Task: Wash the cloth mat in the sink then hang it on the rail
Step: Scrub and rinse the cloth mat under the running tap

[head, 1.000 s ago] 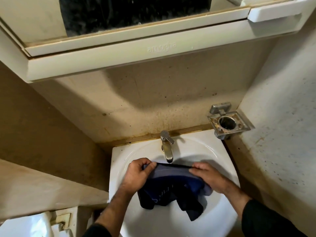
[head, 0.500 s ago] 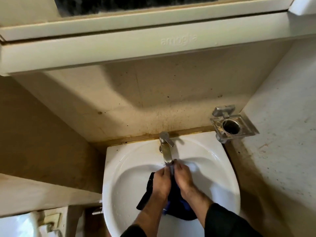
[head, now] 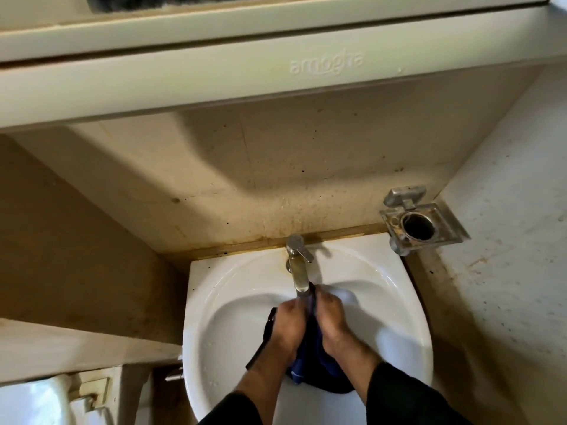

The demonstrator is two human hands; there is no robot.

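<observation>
I see left hand (head: 287, 325) and right hand (head: 331, 320) pressed side by side, both clenched on dark blue cloth mat (head: 310, 360) — bunched between palms, rest hanging below wrists inside white sink (head: 221, 302). Top fold sits just under tap (head: 299, 271) spout.

Home bathroom: white sink (head: 233, 305), faucet (head: 298, 265), mirror cabinet (head: 214, 78)

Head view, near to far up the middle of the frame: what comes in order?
Dark cloth mat in the sink → both hands gripping it, left hand, right hand → tap → wall → cabinet.
</observation>
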